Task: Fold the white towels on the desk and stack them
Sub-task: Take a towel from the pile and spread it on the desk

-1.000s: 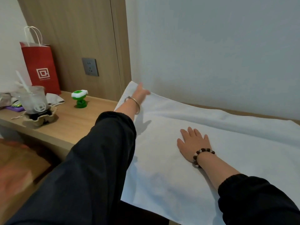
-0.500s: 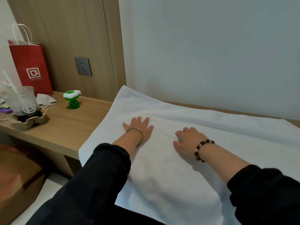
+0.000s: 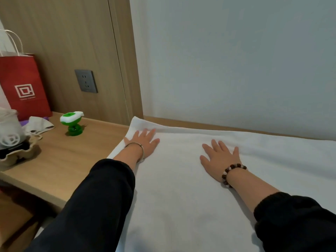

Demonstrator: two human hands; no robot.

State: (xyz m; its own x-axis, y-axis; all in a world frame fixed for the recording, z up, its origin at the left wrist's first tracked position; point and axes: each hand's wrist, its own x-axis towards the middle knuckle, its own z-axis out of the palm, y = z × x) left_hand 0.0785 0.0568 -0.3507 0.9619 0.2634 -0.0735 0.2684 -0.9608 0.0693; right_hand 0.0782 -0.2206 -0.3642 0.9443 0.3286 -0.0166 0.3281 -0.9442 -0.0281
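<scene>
Wooden tabletop [image 3: 60, 160] meets a pale wall; the white towel [image 3: 181, 197] covers it, left hand [image 3: 143, 140] and right hand [image 3: 221, 157] pressing flat, fingers spread, grasping nothing.

The white towel [image 3: 181, 188] is matt, soft-looking cloth; the bench [image 3: 63, 160] is smooth pale wood grain. The red bag [image 3: 23, 84] is matt paper, the green-and-white gadget [image 3: 72, 122] glossy plastic, the bangle [image 3: 140, 148] shiny metal.

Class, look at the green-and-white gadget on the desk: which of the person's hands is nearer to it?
Left. The left hand lies flat on the towel, just right of the gadget; the right hand rests farther right on it.
</scene>
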